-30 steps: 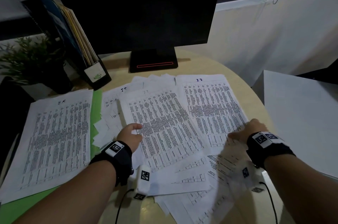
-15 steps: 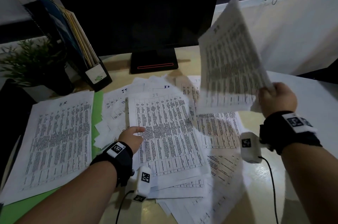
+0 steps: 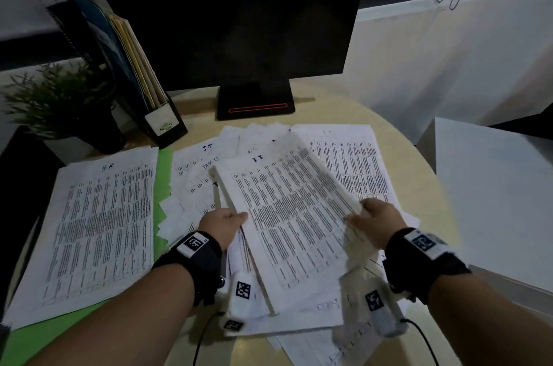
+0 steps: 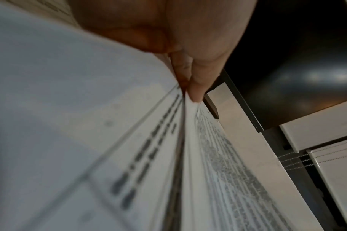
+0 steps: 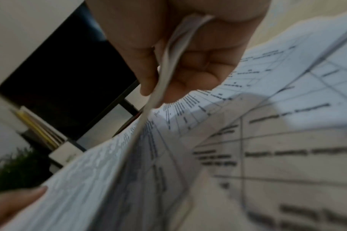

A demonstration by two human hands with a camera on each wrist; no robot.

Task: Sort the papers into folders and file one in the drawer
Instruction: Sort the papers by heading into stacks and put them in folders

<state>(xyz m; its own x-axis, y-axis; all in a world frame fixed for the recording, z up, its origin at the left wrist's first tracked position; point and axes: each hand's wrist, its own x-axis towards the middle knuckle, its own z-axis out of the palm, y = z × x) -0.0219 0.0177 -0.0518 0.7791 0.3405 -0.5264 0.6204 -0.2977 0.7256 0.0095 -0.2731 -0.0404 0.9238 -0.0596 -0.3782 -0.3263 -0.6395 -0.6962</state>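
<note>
Both hands pinch one white printed sheet marked IT (image 3: 287,210), left hand (image 3: 221,226) and right hand (image 3: 377,223), above the loose papers (image 3: 353,162) mid-desk. Sorting step; next, I think, lay it on the right pile.

Dim light, motion-blurred wrist views
</note>
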